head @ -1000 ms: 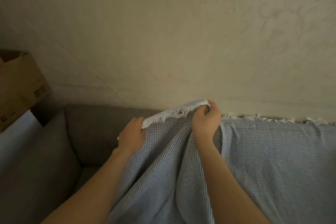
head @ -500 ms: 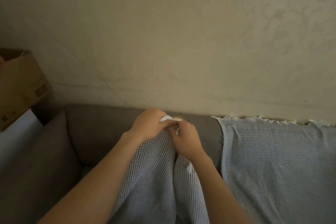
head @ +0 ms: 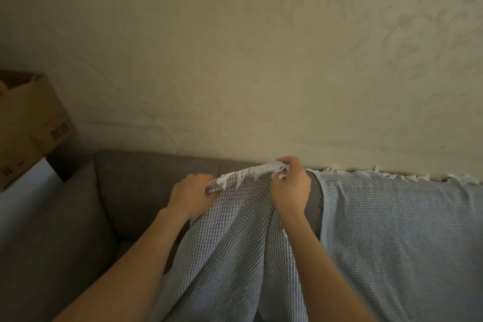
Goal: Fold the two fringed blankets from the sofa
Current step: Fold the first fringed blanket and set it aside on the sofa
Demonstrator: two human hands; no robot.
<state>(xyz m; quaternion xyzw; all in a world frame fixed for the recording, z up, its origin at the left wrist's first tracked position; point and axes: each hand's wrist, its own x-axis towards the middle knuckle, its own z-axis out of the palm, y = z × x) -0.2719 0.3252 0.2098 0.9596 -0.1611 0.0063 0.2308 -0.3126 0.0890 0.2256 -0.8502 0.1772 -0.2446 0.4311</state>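
Hands number two in the head view: the left hand (head: 192, 197) and the right hand (head: 290, 191) each curl their fingers round the fringed top edge (head: 248, 174) of the first blanket (head: 235, 243), pinching it stretched between them just in front of the back edge of the sofa (head: 146, 191), the cloth hanging down between the forearms. Blankets also number two, the second blanket (head: 392, 230) lying spread over the sofa's back edge toward its right end, just beside the right hand, its fringe along the top. One cardboard box (head: 28, 123) stands past the sofa's left end, and what it holds cannot be seen.
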